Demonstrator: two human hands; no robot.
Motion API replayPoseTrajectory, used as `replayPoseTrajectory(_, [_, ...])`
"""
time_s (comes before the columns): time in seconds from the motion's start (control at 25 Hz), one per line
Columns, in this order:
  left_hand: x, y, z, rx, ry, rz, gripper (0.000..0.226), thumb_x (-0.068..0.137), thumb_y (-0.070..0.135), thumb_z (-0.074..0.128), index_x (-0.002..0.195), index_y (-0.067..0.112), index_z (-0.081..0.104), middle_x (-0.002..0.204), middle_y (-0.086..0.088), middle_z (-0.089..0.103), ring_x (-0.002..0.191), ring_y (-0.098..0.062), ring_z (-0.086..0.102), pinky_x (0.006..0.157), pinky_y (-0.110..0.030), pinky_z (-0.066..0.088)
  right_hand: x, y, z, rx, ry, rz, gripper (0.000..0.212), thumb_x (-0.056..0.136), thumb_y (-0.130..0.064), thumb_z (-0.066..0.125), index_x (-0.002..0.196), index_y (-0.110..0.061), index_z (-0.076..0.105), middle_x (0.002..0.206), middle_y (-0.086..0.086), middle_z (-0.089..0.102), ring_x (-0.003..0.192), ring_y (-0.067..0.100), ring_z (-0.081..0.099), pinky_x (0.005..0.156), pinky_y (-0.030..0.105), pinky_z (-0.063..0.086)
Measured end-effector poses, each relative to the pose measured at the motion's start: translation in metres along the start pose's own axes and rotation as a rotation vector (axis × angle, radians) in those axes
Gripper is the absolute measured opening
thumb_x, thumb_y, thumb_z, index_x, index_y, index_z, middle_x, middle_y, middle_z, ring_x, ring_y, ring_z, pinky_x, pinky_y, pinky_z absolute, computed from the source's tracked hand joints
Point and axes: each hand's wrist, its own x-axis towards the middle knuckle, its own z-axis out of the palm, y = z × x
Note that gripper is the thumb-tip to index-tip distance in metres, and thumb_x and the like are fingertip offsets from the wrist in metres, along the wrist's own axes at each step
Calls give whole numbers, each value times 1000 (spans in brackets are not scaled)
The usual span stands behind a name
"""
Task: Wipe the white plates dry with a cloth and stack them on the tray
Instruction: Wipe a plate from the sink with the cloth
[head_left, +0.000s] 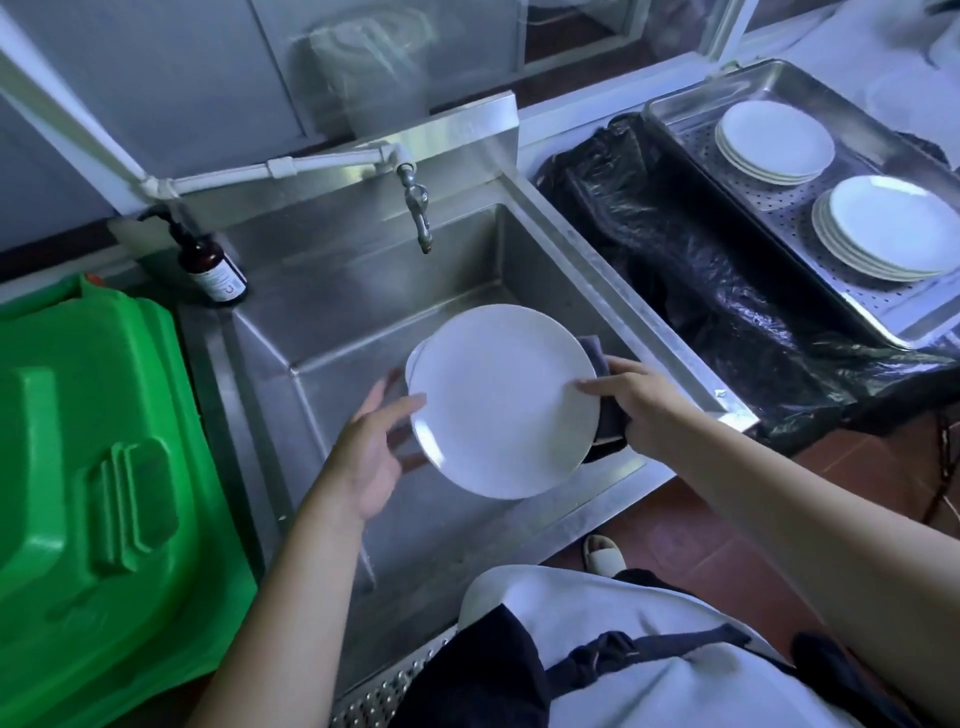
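Over the steel sink (363, 291) I hold a white plate (498, 405), tilted toward me. A second rim shows just behind its upper left edge. My left hand (363, 457) is at the plate's left side, its thumb touching the rim and its straight, spread fingers reaching under it. My right hand (639, 410) grips the plate's right edge, thumb on top, with a dark cloth (605, 410) bunched between the fingers and the plate's underside. At the far right, a perforated steel tray (691, 145) carries two stacks of white plates (774, 140) (891, 226).
A tap (418, 208) hangs over the sink's back wall, and a brown bottle (213, 267) stands at its back left corner. A green plastic bin lid (98, 457) fills the left. A black bag-lined bin (701, 291) sits between sink and tray.
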Motion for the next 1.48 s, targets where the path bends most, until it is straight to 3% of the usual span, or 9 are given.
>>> replayPoseTrajectory(0.2, [-21,-4,5,-14,-441,49,72,81,13,67,147,34,52,136,-4,65,115,-28,68,76,-54,61,0,11,-13,69,-269,179,30,88,-5,69,117,-13,72,102,10,76,83,27,75,62,36,60])
replayPoseTrajectory(0.32, [-26,-5,24,-25,-382,69,78,72,9,66,145,36,55,132,-2,67,112,-28,69,76,-59,59,-3,8,-15,22,-242,179,30,87,-3,70,116,-9,72,101,11,76,81,28,75,61,37,60])
replayPoseTrajectory(0.56, [-34,-8,70,25,-177,105,73,67,4,64,131,38,65,117,2,71,101,-21,69,71,-55,61,1,-12,-16,-183,268,-11,15,86,-3,49,95,0,62,78,4,54,69,20,48,60,29,37])
replayPoseTrajectory(0.8, [-40,-15,131,251,-202,139,78,64,11,68,133,47,62,109,-3,75,98,-21,72,68,-44,61,-3,-29,9,-248,149,-12,35,92,-15,47,58,-23,45,60,-6,41,69,22,40,55,26,30])
replayPoseTrajectory(0.92, [-38,-11,144,227,-175,132,73,69,8,66,130,46,64,111,-5,74,102,-25,72,68,-48,62,-10,-65,12,-311,48,-295,40,91,-16,47,65,-41,64,49,-16,44,62,19,42,46,22,30])
replayPoseTrajectory(1.04, [-35,-2,149,139,-137,173,67,73,4,62,127,44,67,111,-4,74,101,-25,72,69,-51,62,-29,-85,10,-508,-195,-632,34,94,-18,55,111,-41,73,82,-19,67,79,12,60,71,30,51])
replayPoseTrajectory(1.2, [-29,14,149,49,-128,254,56,77,10,69,128,32,66,121,-10,71,107,-29,69,71,-49,60,-49,-77,-9,-604,-455,-751,30,100,-25,61,127,-31,69,115,-15,73,109,6,66,93,35,51])
replayPoseTrajectory(1.32, [-28,15,151,-44,-85,282,53,81,25,71,133,26,61,124,-15,71,107,-39,69,80,-51,58,-61,-58,-32,-697,-584,-837,29,102,-32,57,130,-33,67,126,-19,68,120,9,64,92,40,53])
replayPoseTrajectory(1.48, [-19,5,160,-76,77,262,58,80,8,59,135,25,63,129,-7,70,115,-38,64,87,-51,54,-49,-48,-61,-825,-644,-929,30,102,-25,54,129,-29,68,127,-12,70,119,17,65,86,45,56])
